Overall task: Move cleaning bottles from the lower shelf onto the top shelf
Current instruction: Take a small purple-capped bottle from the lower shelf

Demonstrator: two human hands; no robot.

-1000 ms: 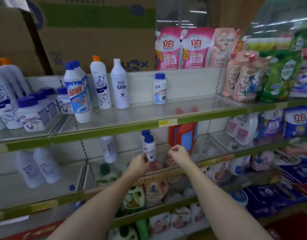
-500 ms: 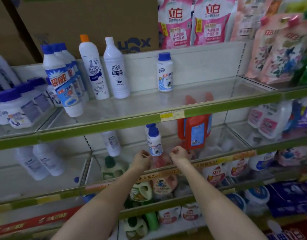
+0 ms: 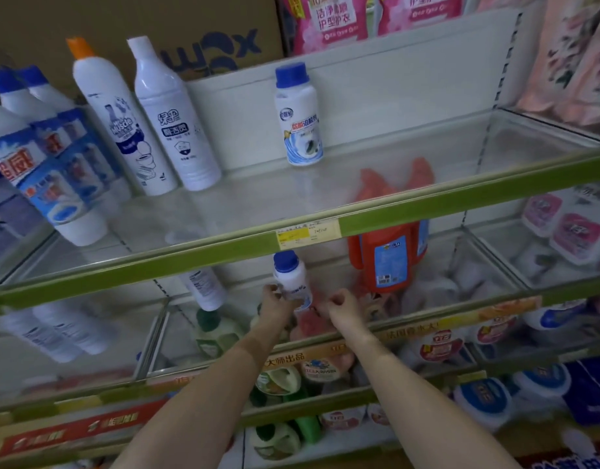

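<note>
Top shelf [image 3: 258, 204] bare between white bottle [image 3: 176, 120] and pouches [image 3: 569, 62] (one small bottle [image 3: 298, 116] at back), green rail [image 3: 427, 211] overhead

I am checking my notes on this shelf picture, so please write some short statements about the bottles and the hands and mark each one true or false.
1. The left hand grips a small blue-capped bottle on the lower shelf. True.
2. The right hand holds the red jug. False: it is closed into a fist beside the small bottle, and the jug stands apart, further right.
3. A matching blue-capped bottle already stands upright on the top shelf. True.
4. The orange-capped bottle lies on its side. False: it stands upright beside a white-capped bottle.
5. The gripped bottle is already above the top shelf's green edge. False: it is still below it.
</note>
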